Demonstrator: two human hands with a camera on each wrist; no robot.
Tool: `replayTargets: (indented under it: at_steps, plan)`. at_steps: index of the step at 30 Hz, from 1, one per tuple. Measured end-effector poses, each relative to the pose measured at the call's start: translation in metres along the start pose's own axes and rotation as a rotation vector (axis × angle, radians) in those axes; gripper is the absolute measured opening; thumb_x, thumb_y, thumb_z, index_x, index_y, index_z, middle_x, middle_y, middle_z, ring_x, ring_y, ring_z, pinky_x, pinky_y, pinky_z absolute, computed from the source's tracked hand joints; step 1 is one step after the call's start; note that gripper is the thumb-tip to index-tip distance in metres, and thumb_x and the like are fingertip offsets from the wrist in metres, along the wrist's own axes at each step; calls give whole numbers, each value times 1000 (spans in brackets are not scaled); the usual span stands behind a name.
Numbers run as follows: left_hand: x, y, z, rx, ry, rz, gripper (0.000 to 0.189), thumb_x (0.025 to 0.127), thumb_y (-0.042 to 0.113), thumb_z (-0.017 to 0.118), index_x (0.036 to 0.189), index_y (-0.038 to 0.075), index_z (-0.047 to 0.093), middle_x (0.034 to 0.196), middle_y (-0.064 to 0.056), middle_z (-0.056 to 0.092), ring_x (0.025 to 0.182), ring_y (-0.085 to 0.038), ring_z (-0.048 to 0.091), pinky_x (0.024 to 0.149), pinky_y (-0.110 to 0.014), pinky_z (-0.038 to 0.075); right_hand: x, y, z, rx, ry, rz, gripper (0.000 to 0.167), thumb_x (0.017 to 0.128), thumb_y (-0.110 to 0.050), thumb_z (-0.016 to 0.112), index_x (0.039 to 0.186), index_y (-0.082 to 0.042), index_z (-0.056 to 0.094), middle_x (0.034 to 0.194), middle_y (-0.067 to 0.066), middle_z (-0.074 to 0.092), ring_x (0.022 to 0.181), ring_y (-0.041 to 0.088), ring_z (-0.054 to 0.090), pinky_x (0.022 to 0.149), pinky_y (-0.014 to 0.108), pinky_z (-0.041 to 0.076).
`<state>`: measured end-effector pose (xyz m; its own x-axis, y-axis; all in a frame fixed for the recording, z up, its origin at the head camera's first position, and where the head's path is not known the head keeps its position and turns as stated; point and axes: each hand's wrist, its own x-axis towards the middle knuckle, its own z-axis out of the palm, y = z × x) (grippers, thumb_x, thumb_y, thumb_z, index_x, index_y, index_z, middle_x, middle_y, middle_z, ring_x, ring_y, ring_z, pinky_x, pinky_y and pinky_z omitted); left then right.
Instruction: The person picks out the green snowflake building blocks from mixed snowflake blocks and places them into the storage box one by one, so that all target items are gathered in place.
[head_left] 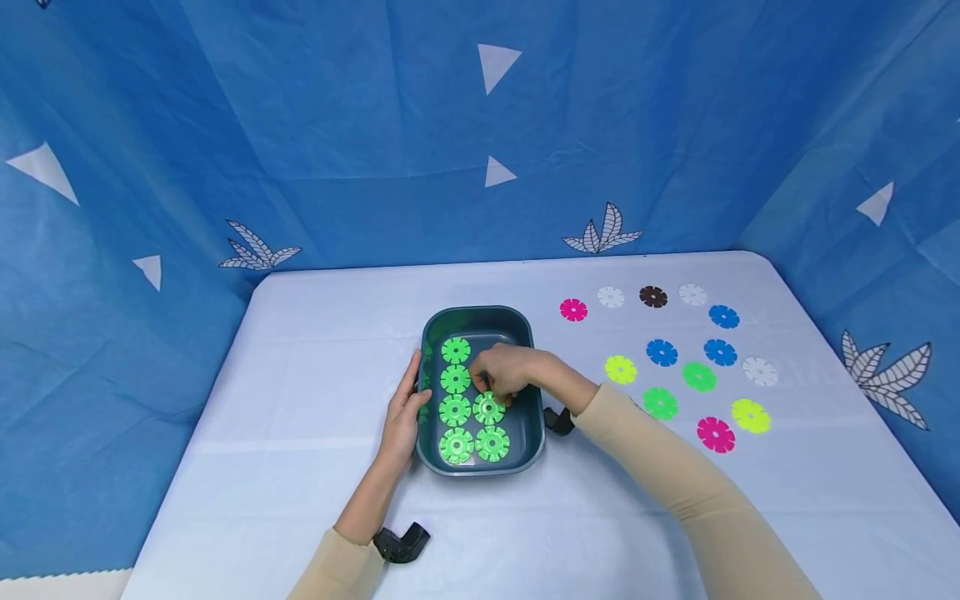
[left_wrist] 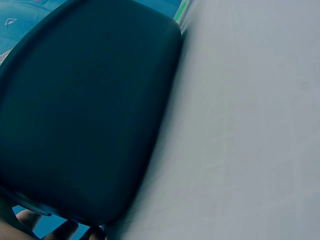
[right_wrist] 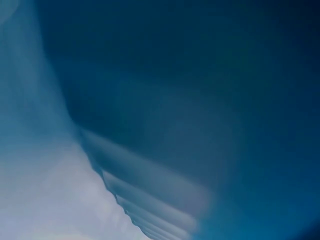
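In the head view a dark teal rectangular tray (head_left: 480,473) stands on the white table. My left hand (head_left: 400,425) grips its left side, thumb over the rim and fingers along the outside wall. In the left wrist view the tray's dark outer side (left_wrist: 90,110) fills much of the frame, with fingertips (left_wrist: 62,231) at its lower edge. Reaching in over the tray's right wall, my right hand (head_left: 504,369) pinches a green notched plastic disc (head_left: 489,409) in the right-hand row. Another green disc (head_left: 492,444) lies below it, and several more line the left side.
Loose notched discs lie on the table to the right, among them a pink disc (head_left: 573,310), a brown disc (head_left: 653,297), a blue disc (head_left: 662,352) and a yellow disc (head_left: 751,416). A blue curtain (head_left: 420,150) hangs behind the table. The right wrist view is dark and blurred.
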<state>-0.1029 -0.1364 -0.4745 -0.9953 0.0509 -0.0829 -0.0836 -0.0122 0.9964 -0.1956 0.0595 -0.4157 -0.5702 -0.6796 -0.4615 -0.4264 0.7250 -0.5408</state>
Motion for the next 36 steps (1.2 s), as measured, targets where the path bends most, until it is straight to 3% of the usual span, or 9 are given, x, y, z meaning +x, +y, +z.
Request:
replayTargets:
  at_steps: [12,19,22,27,32,36]
  plan:
    - [1,-1,3,4,-3,-2,61,101,9,37,158,24,20,165,3,11,153,-20,3,124,-45,5,-1,1,3,-60,30,30,16,79,4,73,84,-8,66,63,1,60,56,15,64,55,25,52]
    - [0,-2,3,14,3,-20,62,101,9,38,158,24,20,166,3,11,153,-21,4,124,-47,5,-14,-1,-12,-142,138,-24,15,82,-4,75,94,-10,70,70,-2,60,65,13,54,59,26,46]
    - [-1,-1,3,20,18,-29,61,101,11,38,158,25,20,165,5,12,153,-19,4,124,-46,5,-27,2,-25,-64,187,-94,15,83,-3,73,98,-6,69,76,0,61,66,13,57,61,25,48]
    - [-2,1,1,27,30,-37,60,101,12,38,157,27,20,165,8,12,153,-16,4,124,-44,4,-58,19,-41,177,252,-153,12,85,-1,70,96,-5,66,81,5,64,65,15,62,65,31,55]
    - [-1,1,0,33,26,-34,60,102,12,38,157,28,21,165,9,12,153,-15,4,124,-44,4,-102,56,-41,325,357,-56,13,87,0,65,100,-4,66,85,8,65,70,24,64,73,44,57]
    - [0,1,0,35,29,-31,60,102,13,38,157,27,21,164,9,13,153,-15,4,124,-43,4,-137,89,-34,361,437,72,19,87,-1,66,106,-1,65,90,9,64,79,26,61,74,40,56]
